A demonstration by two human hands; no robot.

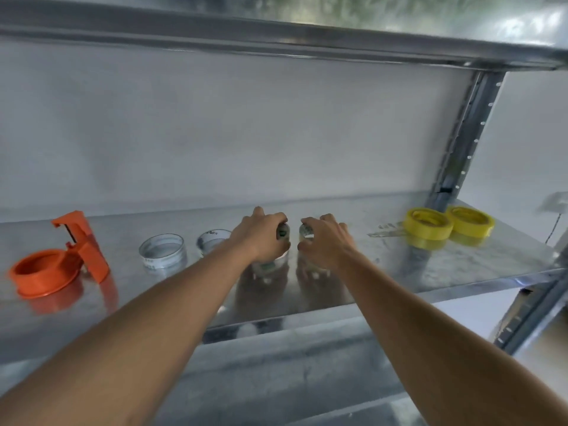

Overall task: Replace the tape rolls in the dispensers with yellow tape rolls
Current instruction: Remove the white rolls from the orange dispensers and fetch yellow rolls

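On a metal shelf my left hand grips a clear tape roll and my right hand grips another clear tape roll. Both rolls are mostly hidden by my fingers. Left of my hands lie two more clear rolls, one flat and one partly behind my left wrist. An orange tape dispenser sits at the far left with no roll in its ring. Two yellow tape rolls lie flat at the far right of the shelf.
A second shelf runs overhead, close above. A perforated metal upright stands at the back right, just behind the yellow rolls. A white wall backs the shelf. A lower shelf level shows below the front edge.
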